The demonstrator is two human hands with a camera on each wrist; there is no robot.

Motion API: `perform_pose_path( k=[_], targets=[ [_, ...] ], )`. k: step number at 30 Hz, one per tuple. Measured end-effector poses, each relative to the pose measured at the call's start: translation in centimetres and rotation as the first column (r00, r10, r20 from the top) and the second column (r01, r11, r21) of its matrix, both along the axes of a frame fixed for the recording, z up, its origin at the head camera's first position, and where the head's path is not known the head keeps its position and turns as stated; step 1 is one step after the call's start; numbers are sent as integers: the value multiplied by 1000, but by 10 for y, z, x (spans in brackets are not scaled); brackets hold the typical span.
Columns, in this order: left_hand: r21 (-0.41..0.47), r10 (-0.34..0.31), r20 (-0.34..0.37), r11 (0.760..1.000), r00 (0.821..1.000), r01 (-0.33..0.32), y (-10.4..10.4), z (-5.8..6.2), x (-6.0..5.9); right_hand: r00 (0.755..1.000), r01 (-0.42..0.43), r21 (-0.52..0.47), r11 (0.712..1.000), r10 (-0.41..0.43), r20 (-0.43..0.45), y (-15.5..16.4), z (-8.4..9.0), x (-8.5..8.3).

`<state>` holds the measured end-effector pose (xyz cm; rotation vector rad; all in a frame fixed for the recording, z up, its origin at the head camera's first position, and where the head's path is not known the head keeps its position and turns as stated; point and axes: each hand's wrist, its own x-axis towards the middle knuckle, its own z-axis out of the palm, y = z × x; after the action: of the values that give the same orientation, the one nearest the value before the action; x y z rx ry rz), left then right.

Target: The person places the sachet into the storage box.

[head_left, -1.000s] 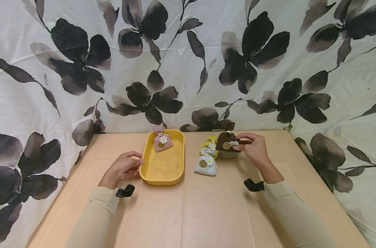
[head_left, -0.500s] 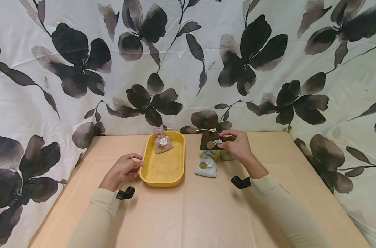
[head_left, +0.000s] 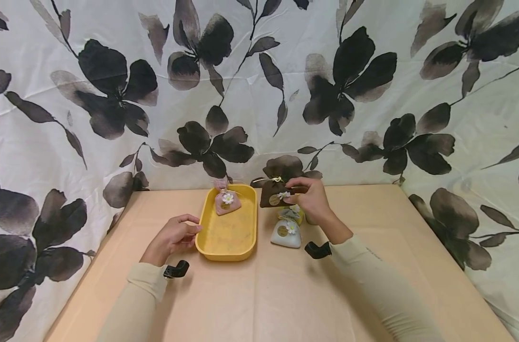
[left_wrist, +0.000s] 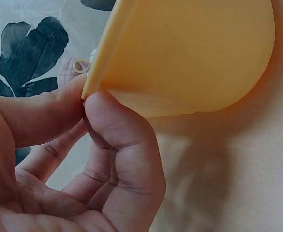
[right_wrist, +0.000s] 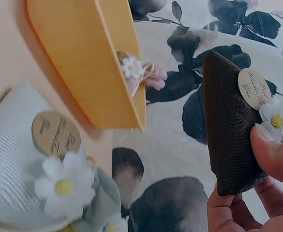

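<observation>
while your left hand (head_left: 172,236) pinches the yellow tray (head_left: 225,237) rim at centre-left to steady it, your right hand (head_left: 312,198) grips the brown sachet (head_left: 273,194) in the air, just right of the tray, daisy facing you.

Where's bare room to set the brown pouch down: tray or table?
Tray: the near half is bare; the pink pouch fills the far end. The table is bare in front of both sleeves. It is crowded right of the tray, round the white pouch under the right hand.
</observation>
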<state>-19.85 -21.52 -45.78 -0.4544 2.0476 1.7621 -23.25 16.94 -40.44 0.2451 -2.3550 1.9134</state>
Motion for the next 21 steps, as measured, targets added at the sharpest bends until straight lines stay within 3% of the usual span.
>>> perform_pose_path(
  k=[13, 21],
  targets=[
    [1, 7, -15, 1000, 1000, -7, 0, 0, 0, 998, -62, -8, 998, 62, -28, -38, 4, -9],
    [5, 15, -15, 1000, 1000, -15, 3, -2, 0, 998, -63, 20, 998, 63, -1, -58, 4, -12]
  ],
)
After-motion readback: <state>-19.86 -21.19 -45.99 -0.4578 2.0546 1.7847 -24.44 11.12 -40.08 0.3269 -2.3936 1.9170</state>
